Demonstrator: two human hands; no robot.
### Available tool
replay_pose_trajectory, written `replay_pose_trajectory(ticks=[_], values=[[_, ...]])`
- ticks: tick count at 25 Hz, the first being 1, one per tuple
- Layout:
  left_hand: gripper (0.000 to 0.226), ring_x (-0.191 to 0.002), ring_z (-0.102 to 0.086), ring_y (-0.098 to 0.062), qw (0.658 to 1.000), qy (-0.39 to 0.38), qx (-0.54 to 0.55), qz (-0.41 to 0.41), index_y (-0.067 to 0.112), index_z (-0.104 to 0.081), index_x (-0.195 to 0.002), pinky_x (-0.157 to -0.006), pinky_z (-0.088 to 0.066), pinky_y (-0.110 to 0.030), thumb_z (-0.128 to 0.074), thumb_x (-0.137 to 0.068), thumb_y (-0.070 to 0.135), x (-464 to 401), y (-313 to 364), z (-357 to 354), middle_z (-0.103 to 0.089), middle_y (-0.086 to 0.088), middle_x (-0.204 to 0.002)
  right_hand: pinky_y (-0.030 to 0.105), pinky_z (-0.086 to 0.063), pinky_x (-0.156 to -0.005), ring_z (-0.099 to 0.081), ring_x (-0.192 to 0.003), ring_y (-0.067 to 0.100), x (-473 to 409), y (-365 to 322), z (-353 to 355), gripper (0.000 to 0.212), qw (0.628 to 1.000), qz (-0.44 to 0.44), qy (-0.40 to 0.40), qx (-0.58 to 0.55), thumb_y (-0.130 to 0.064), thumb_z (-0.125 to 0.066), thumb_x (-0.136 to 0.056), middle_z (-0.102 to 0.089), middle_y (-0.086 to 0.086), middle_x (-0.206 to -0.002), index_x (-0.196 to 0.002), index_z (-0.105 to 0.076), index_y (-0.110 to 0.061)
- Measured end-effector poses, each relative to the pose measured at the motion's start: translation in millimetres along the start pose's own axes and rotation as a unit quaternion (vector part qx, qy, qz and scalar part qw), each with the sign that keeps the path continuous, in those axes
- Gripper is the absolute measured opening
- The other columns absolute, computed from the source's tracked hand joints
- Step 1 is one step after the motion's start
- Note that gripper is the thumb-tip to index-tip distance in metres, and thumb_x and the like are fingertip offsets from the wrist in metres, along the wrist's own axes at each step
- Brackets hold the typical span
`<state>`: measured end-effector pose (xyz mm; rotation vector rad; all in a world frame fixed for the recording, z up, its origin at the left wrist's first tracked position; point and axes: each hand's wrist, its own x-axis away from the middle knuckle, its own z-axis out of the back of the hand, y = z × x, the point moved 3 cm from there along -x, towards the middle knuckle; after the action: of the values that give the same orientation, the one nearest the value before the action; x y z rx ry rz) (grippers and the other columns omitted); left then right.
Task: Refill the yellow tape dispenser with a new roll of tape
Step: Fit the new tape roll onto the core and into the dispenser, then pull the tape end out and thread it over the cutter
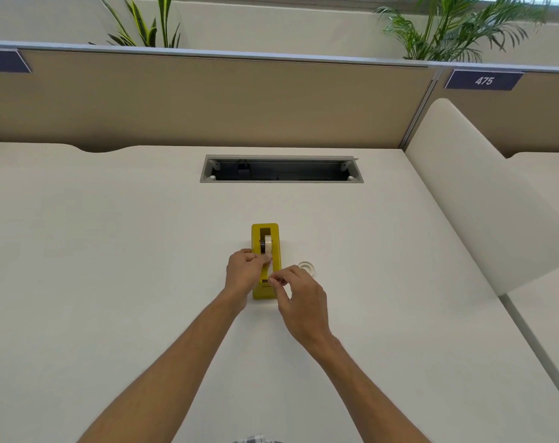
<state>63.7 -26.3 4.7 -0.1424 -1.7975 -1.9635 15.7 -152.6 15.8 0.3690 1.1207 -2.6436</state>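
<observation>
The yellow tape dispenser (265, 231) stands lengthwise on the white desk (112, 251), with a white tape roll (267, 244) seated in its slot. A strip of tape (269, 269) runs from the roll toward the dispenser's near end. My left hand (244, 270) rests against the dispenser's left side, fingertips pinched on the strip near the roll. My right hand (299, 294) pinches the strip's free end over the near end of the dispenser. A second small white ring, an empty-looking tape core (307, 267), lies flat just right of the dispenser, partly behind my right hand.
A grey cable tray opening (281, 169) is cut into the desk beyond the dispenser. A beige partition (208, 100) backs the desk. A white curved divider panel (483, 193) stands along the right side. Plants rise behind the partition.
</observation>
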Motion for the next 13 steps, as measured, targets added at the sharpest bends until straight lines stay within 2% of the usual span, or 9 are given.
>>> replay_pose_trajectory(ticks=[3,6,9,11,13], values=[[0.015,-0.105,-0.06,-0.026,1.0,0.013,-0.006,0.008,0.009,-0.074,-0.082,-0.086,-0.048,-0.034,-0.067,-0.087,0.022,0,-3,-2,-0.064,-0.007,-0.113,0.033,-0.054,-0.062,-0.059,-0.075,0.011,-1,0,1,0.007,1.0,-0.002,0.005,0.001,-0.023,-0.063,-0.092,-0.066,-0.007,-0.088,-0.094,-0.069,-0.022],[0.024,-0.097,-0.059,-0.019,1.0,0.006,0.018,0.007,0.011,-0.072,-0.079,-0.074,-0.042,-0.025,-0.061,-0.091,0.029,7,1,-1,-0.067,-0.006,-0.104,0.032,-0.054,-0.062,-0.06,-0.076,0.011,-2,-1,1,0.007,1.0,-0.003,0.001,-0.001,-0.023,-0.062,-0.092,-0.066,-0.008,-0.088,-0.094,-0.069,-0.023],[0.034,-0.086,-0.053,-0.007,1.0,-0.007,0.021,0.015,0.01,-0.071,-0.087,-0.068,-0.035,-0.022,-0.055,-0.093,0.04,18,5,2,-0.065,0.007,-0.09,0.032,-0.054,-0.061,-0.06,-0.076,0.01,-2,-1,2,0.008,1.0,-0.002,0.003,-0.004,-0.024,-0.063,-0.092,-0.067,-0.007,-0.089,-0.094,-0.07,-0.022],[0.022,-0.098,-0.052,-0.012,1.0,-0.016,0.021,0.01,0.019,-0.068,-0.081,-0.079,-0.034,-0.025,-0.059,-0.091,0.036,21,3,5,-0.063,0.01,-0.102,0.032,-0.054,-0.061,-0.06,-0.077,0.01,-2,-1,2,0.009,1.0,-0.002,0.006,-0.002,-0.024,-0.063,-0.092,-0.067,-0.007,-0.089,-0.096,-0.07,-0.022],[0.017,-0.116,-0.047,-0.016,1.0,-0.018,0.0,-0.005,0.024,-0.067,-0.07,-0.088,-0.031,-0.031,-0.067,-0.086,0.027,21,-1,9,-0.053,0.006,-0.131,0.032,-0.054,-0.061,-0.06,-0.078,0.01,-1,0,2,0.01,1.0,-0.003,0.005,-0.001,-0.025,-0.062,-0.093,-0.067,-0.007,-0.09,-0.097,-0.07,-0.023]])
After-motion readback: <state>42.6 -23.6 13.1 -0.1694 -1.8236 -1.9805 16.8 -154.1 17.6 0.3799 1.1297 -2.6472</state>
